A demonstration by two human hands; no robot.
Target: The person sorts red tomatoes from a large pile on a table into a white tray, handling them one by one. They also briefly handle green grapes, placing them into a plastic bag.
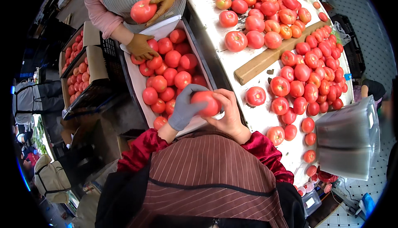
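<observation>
A red tomato is held between my two hands over the near end of a lined crate of tomatoes. My left hand, in a grey glove, grips it from the left, its fingers over the front. My bare right hand has fingers and thumb curled round the other side. To the right, a lone tomato sits on the white tabletop.
A co-worker's gloved hands are at the crate, one holding a tomato. More tomatoes and a wooden batten lie on the table, clear plastic packaging at its right. Boxes of tomatoes stand left.
</observation>
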